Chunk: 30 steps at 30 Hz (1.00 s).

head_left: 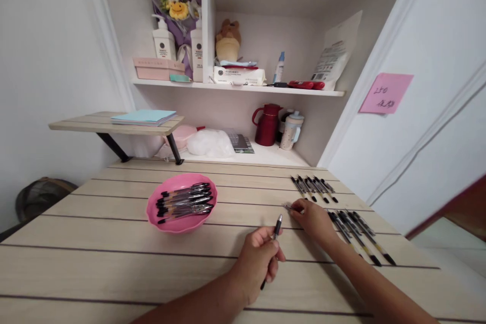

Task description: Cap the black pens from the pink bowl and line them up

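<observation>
Pen (277, 226), one, gripped in left hand (258, 263); right hand (313, 218) pinches one grey piece (288, 206).

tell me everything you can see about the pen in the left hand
The pen is slim and black with a greyish upper end, plastic by its look. It is tilted, top leaning away and right, clasped mid-shaft in the closed left hand, both ends sticking out. Only that hand visibly touches it.

Left grip (258, 258): bare hand, bare wrist.
Right grip (313, 218): bare hand, bare wrist.
Forearms (364, 283): both uncovered to frame edge.
</observation>
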Each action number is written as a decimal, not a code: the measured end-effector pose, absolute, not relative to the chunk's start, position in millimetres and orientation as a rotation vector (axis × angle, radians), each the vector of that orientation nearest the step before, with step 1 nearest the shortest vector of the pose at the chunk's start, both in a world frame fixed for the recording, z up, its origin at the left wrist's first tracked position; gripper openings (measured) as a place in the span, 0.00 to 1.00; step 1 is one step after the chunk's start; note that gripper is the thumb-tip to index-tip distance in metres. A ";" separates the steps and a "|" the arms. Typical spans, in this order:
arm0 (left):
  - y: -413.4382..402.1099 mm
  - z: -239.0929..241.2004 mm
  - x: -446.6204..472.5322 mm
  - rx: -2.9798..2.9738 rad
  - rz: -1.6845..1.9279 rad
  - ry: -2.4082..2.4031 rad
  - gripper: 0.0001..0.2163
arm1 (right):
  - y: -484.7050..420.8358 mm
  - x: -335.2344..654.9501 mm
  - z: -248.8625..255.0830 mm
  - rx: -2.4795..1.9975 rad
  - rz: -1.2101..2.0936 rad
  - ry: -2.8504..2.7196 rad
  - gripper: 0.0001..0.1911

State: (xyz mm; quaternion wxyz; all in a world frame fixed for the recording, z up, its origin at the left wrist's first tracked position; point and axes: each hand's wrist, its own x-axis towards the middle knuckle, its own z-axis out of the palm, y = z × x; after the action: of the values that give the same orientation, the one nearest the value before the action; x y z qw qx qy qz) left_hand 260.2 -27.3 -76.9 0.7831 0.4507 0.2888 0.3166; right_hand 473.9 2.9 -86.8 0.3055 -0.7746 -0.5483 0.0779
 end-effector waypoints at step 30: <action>-22.6 -82.3 267.5 0.994 0.617 0.668 0.17 | 87.4 503.7 -55.1 -2.198 -0.234 -2.309 0.13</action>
State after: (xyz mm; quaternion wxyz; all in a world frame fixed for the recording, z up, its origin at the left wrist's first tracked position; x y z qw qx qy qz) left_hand 267.5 -22.6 -82.3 0.7816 0.4603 0.3094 0.2856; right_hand 503.7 87.4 -55.1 -0.0272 -0.6874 -0.7221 -0.0733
